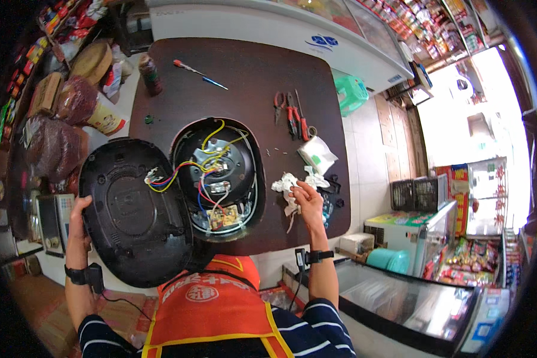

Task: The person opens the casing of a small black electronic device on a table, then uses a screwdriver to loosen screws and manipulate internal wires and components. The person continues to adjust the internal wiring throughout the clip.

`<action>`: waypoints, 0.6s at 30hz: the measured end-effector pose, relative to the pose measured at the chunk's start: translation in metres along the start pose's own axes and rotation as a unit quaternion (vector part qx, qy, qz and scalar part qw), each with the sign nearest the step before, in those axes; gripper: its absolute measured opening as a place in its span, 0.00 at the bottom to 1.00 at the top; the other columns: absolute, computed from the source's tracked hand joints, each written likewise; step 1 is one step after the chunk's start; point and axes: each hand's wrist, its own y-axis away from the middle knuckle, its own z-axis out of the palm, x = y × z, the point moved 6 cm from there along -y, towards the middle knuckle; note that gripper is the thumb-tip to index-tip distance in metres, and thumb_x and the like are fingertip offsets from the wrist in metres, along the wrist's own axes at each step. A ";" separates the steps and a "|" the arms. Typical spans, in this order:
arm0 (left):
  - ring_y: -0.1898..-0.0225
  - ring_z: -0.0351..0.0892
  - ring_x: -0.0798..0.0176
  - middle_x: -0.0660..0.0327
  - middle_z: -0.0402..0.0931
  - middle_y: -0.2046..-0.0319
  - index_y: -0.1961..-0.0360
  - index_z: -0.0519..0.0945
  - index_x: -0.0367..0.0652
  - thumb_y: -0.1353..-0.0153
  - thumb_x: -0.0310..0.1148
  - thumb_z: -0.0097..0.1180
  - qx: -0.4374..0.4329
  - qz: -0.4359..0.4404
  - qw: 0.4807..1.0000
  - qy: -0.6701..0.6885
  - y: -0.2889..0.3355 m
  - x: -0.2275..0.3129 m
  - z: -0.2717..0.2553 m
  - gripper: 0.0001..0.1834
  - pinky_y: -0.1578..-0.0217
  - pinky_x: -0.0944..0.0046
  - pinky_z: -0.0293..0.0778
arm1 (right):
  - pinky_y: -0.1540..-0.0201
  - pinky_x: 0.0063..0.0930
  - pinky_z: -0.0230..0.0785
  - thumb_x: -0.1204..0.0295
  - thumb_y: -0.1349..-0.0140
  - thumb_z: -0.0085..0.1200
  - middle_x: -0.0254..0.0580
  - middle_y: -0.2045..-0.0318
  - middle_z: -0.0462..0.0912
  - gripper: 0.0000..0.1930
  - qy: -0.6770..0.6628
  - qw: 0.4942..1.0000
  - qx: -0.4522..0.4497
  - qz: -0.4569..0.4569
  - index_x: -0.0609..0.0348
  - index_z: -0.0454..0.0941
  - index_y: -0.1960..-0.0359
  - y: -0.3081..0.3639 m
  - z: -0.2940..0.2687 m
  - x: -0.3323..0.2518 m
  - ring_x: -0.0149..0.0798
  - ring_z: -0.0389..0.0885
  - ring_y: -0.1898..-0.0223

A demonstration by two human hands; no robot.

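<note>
Left of the opened rice cooker (pixel 244 167), the left hand (pixel 77 223) is clasping the black base cover (pixel 134 206), long axis slanting wearerward; right of the cooker, the right hand (pixel 309 206) is pinching crumpled tissue (pixel 286 182).

White glare blows out the opening (pixel 483 134) between two and three o'clock — my tabletop (pixel 238 68) looks dimmer, straight edges bowing toward black corners.

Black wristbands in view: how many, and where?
2: left wristband below the left hand, which holds the black cover by its edge; right wristband below the right hand, at the white tissue.
</note>
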 end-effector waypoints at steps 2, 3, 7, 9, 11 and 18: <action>0.49 0.87 0.50 0.54 0.87 0.50 0.41 0.85 0.44 0.34 0.49 0.69 0.002 -0.013 1.000 0.004 0.001 0.002 0.001 0.27 0.46 0.46 0.83 | 0.51 0.25 0.82 0.77 0.21 0.60 0.44 0.51 0.94 0.19 0.016 0.999 0.024 -0.022 0.71 0.80 0.33 -0.001 -0.012 0.015 0.32 0.91 0.53; 0.50 0.87 0.51 0.56 0.87 0.50 0.43 0.85 0.45 0.35 0.49 0.70 0.011 -0.003 1.000 -0.016 0.002 0.004 0.001 0.25 0.47 0.47 0.83 | 0.50 0.26 0.82 0.76 0.24 0.62 0.44 0.52 0.94 0.19 0.047 0.998 0.034 -0.036 0.66 0.82 0.34 -0.001 -0.019 0.019 0.33 0.92 0.54; 0.50 0.86 0.53 0.59 0.87 0.50 0.47 0.86 0.46 0.35 0.51 0.70 0.024 0.021 0.998 -0.051 0.006 0.008 -0.002 0.24 0.48 0.46 0.81 | 0.50 0.38 0.82 0.74 0.34 0.66 0.48 0.60 0.92 0.20 0.311 0.937 0.101 -0.121 0.51 0.87 0.39 0.005 -0.033 0.022 0.48 0.91 0.57; 0.48 0.86 0.52 0.59 0.87 0.48 0.45 0.86 0.47 0.35 0.52 0.70 0.016 0.032 0.998 -0.055 0.005 0.008 -0.004 0.25 0.47 0.45 0.81 | 0.50 0.44 0.82 0.73 0.34 0.65 0.49 0.60 0.91 0.19 0.418 0.891 0.114 -0.137 0.52 0.87 0.40 0.007 -0.032 0.024 0.52 0.90 0.55; 0.47 0.86 0.51 0.58 0.86 0.46 0.43 0.86 0.47 0.35 0.52 0.70 0.001 0.036 0.998 -0.050 0.004 0.007 -0.006 0.26 0.46 0.43 0.80 | 0.49 0.51 0.80 0.70 0.32 0.64 0.48 0.60 0.91 0.18 0.481 0.864 0.118 -0.095 0.52 0.86 0.41 0.006 -0.033 0.033 0.54 0.88 0.51; 0.47 0.85 0.51 0.56 0.85 0.45 0.42 0.86 0.46 0.36 0.51 0.71 0.056 0.047 0.994 -0.078 0.020 0.010 0.002 0.27 0.46 0.44 0.80 | 0.52 0.51 0.82 0.67 0.31 0.64 0.47 0.59 0.91 0.15 0.474 0.868 0.107 -0.102 0.51 0.87 0.44 0.010 -0.042 0.054 0.56 0.90 0.54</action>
